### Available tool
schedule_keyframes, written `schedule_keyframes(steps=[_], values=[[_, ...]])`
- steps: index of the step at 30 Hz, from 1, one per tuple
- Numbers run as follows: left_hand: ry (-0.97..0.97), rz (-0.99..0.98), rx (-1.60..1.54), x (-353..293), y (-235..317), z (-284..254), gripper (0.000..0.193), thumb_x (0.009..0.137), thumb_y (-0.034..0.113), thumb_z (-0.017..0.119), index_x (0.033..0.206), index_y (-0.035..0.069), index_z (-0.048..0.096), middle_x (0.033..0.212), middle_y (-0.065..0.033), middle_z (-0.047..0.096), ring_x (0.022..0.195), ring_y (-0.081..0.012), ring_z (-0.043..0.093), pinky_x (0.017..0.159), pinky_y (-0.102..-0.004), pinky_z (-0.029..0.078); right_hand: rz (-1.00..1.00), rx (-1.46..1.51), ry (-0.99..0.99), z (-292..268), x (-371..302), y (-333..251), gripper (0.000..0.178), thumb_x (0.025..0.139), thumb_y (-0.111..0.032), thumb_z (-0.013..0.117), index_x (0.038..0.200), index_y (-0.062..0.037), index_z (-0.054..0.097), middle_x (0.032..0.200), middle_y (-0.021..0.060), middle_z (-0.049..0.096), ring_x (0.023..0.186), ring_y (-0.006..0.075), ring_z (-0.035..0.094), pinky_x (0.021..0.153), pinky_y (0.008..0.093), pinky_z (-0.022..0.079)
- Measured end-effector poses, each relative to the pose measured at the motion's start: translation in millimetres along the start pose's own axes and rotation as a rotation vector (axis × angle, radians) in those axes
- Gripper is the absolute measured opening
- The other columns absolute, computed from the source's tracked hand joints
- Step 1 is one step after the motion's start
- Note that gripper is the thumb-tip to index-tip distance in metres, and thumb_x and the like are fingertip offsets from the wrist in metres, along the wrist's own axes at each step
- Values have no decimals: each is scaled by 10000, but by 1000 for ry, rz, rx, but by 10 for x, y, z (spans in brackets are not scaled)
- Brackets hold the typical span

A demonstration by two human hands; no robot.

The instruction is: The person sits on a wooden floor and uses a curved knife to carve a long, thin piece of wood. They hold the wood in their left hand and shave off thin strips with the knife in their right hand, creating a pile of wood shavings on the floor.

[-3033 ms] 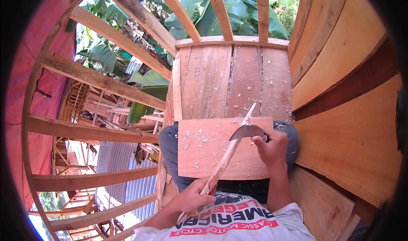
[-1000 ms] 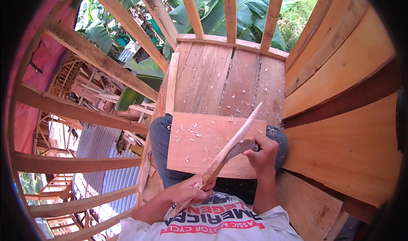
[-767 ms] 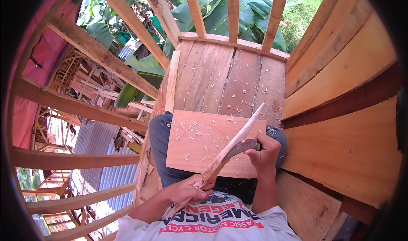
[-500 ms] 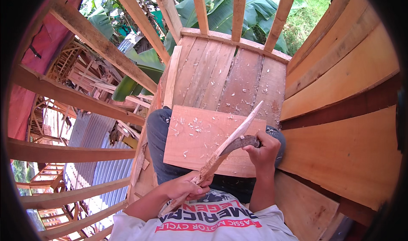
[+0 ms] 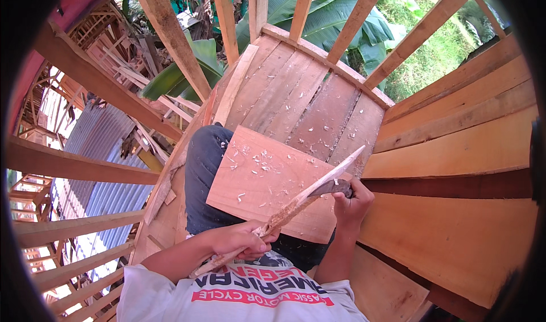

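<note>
A long pale stick, whittled to a point at its far end, slants up and to the right across my lap. My left hand is wrapped round its lower part, and the near end runs back against my shirt. My right hand is closed on a knife with a dark, curved blade. The blade lies against the stick below the pointed tip. Most of the handle is hidden in my fingers. Beneath the stick, a flat wooden board rests across my legs, strewn with curled shavings.
Ahead is a plank floor scattered with more shavings. Upright wooden slats stand along the front and left, with banana leaves beyond. Wide boards wall the right side. Corrugated metal sheets lie outside on the left.
The whole view has turned and shifted, so the board and floor look more tilted. Both hands keep their grips, and the blade still lies against the stick.
</note>
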State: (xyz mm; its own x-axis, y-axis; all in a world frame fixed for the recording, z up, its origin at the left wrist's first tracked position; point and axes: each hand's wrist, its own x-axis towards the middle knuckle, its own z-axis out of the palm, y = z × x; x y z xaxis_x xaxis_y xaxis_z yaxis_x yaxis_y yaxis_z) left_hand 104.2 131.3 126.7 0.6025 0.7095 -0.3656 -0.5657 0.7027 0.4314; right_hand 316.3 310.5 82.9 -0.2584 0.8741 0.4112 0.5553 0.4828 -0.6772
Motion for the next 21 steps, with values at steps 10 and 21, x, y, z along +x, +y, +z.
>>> schedule_keyframes(steps=[10, 21], values=[[-6, 41, 121, -251, -64, -243, 254, 833, 172, 612, 870, 90, 374, 598, 29, 367, 460, -55, 352, 423, -211, 298, 381, 116, 251, -366, 683, 636, 658, 965, -569, 444, 578, -53, 311, 528, -28, 283, 475, 80, 289, 443, 305, 216], [-102, 77, -176, -308, 146, -541, 321, 815, 246, 648, 863, 107, 362, 605, 36, 376, 452, -54, 371, 425, -198, 302, 221, 273, -368, 390, 42, -641, 618, 854, -574, 613, 648, 6, 553, 507, 40, 447, 471, 141, 441, 461, 334, 323]])
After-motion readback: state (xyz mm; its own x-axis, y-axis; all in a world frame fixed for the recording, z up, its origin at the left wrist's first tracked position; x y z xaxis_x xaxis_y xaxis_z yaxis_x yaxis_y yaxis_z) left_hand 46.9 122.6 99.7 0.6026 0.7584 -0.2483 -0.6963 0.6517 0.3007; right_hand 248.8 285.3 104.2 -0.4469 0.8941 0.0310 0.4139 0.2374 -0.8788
